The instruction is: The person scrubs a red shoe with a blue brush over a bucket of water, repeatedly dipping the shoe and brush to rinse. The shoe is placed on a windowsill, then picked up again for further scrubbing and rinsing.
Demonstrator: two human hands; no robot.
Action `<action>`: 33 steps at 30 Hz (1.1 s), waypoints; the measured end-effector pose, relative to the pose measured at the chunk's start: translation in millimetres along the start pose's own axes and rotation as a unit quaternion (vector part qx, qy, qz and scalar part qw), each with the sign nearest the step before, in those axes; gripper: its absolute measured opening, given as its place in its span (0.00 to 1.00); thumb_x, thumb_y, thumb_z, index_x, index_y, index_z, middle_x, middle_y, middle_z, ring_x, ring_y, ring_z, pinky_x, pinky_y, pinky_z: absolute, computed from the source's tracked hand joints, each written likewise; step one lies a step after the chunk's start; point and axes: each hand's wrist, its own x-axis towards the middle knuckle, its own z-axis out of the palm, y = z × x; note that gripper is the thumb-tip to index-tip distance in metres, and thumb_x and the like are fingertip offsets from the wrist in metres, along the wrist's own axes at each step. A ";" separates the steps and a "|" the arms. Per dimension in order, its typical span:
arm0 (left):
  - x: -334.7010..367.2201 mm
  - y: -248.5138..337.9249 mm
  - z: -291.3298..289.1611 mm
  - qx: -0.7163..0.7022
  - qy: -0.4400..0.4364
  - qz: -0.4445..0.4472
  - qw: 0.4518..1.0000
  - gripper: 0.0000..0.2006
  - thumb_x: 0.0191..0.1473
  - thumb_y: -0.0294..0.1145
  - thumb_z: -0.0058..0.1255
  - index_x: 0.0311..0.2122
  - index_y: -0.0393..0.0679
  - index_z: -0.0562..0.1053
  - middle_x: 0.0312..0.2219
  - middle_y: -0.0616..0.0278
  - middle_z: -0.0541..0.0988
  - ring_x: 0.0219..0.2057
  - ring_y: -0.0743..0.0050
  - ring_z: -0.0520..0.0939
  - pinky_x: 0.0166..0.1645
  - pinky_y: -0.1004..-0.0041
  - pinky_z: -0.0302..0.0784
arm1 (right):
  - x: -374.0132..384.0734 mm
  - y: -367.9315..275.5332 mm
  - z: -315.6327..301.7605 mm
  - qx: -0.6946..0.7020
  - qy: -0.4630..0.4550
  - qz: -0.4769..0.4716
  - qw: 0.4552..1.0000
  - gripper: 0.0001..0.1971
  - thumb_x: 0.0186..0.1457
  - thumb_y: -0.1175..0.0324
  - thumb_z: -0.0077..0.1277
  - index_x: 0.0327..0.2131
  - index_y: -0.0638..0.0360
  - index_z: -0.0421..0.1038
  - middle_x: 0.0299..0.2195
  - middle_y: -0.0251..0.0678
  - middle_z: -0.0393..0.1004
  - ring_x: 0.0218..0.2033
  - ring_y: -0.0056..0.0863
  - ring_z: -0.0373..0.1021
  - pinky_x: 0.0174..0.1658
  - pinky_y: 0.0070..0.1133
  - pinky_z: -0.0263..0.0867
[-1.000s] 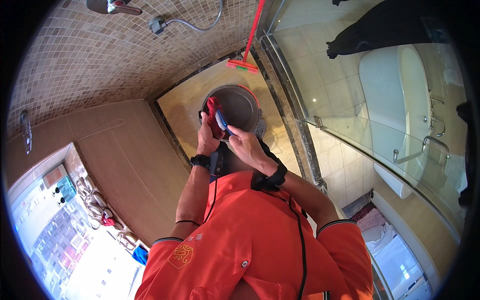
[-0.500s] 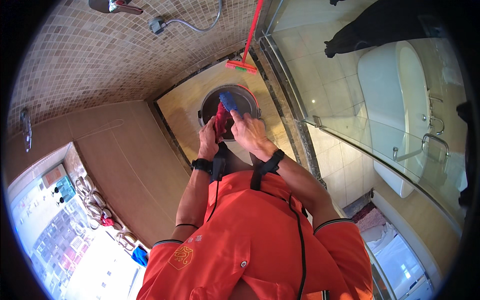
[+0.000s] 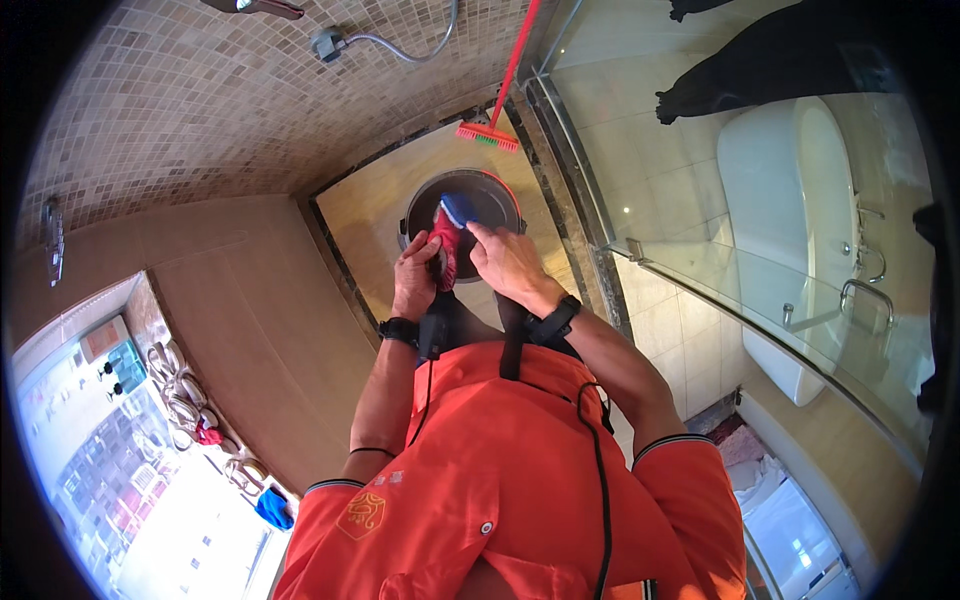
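Note:
Above a round dark bucket (image 3: 412,200) on the floor, my left hand (image 3: 413,278) is closed round a slim, soft-looking red shoe-like item (image 3: 446,252); its exact kind is hard to make out. My right hand (image 3: 507,263) is closed on a blue scrubbing brush (image 3: 458,208), index finger stretched along its near end. Pale bristles show along the brush's edge, against the far end of the red item. The bucket's inside looks dark, and what it holds is unclear.
A red-handled broom (image 3: 487,134) leans beyond the bucket. Along the right runs a glass partition (image 3: 720,285), with a white bathtub (image 3: 775,190) behind it. A shower hose (image 3: 400,55) hangs on the tiled wall. Several pale slippers (image 3: 180,395) line the window ledge at left.
The blue brush has turned, so its smooth back and pale bristle edge now show. My right hand has shifted slightly right, while the red item has tilted a little.

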 end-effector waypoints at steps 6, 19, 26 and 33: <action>4.1 6.0 -12.7 -0.099 -0.124 -0.098 0.982 0.14 0.61 0.28 0.57 0.51 0.40 0.75 0.45 0.60 0.83 0.47 0.65 0.84 0.57 0.62 0.78 | -22.7 -11.4 7.9 0.069 0.010 -0.028 0.997 0.21 0.60 0.65 0.47 0.57 0.54 0.73 0.32 0.53 0.78 0.30 0.55 0.76 0.37 0.45 0.74; 10.6 6.9 -3.9 -0.146 -0.100 -0.018 0.984 0.20 0.71 0.42 0.42 0.60 0.41 0.69 0.53 0.55 0.79 0.54 0.54 0.78 0.64 0.52 0.69 | -49.5 -14.7 13.9 0.095 0.057 -0.106 0.988 0.19 0.58 0.70 0.52 0.53 0.62 0.75 0.23 0.47 0.75 0.23 0.46 0.75 0.28 0.37 0.75; 17.0 14.6 -25.2 -0.108 -0.104 -0.057 0.987 0.20 0.71 0.44 0.44 0.58 0.41 0.70 0.52 0.54 0.79 0.54 0.56 0.80 0.62 0.52 0.72 | -52.1 -11.3 3.6 0.162 0.067 -0.107 0.979 0.19 0.59 0.69 0.52 0.54 0.58 0.74 0.26 0.47 0.76 0.25 0.48 0.75 0.29 0.38 0.74; 1.7 29.7 -0.8 -0.086 -0.072 -0.035 0.993 0.15 0.70 0.36 0.44 0.55 0.38 0.72 0.49 0.55 0.81 0.49 0.59 0.82 0.58 0.55 0.77 | -28.1 -2.9 13.8 0.165 0.149 -0.041 0.974 0.19 0.59 0.68 0.51 0.54 0.56 0.74 0.31 0.48 0.77 0.28 0.50 0.76 0.33 0.38 0.75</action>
